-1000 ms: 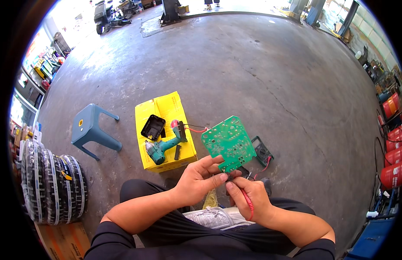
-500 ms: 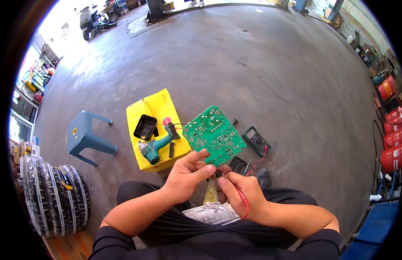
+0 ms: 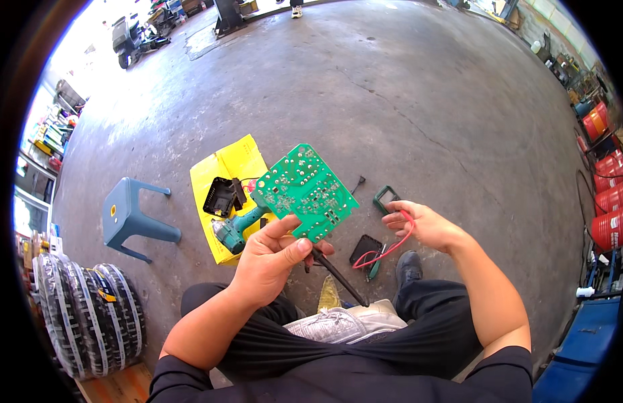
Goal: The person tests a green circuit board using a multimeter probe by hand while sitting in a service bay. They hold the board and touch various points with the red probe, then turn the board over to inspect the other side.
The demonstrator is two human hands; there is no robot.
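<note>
My left hand (image 3: 268, 262) is closed around the lower corner of a green circuit board (image 3: 311, 191), its soldered side facing up. From below the same fingers sticks out a long black rod (image 3: 342, 277), possibly a test probe. My right hand (image 3: 426, 225) reaches over a green-and-black multimeter (image 3: 385, 198) on the floor, fingers stretched out and covering its lower part. A red test lead (image 3: 389, 254) loops across those fingers and down towards a small black plastic cover (image 3: 364, 248). Whether the fingers press the meter, I cannot make out.
On a yellow box (image 3: 227, 161) at left lie a teal cordless impact driver (image 3: 234, 228) and an open black casing (image 3: 221, 197). A blue stool (image 3: 127, 211) stands further left, with wrapped tyres (image 3: 86, 316) nearer. Red drums (image 3: 608, 228) line the right side.
My right hand has left the board's lower corner, where it held the red lead, and moved right to the multimeter. My left hand and the board have shifted slightly left. The black rod now shows.
</note>
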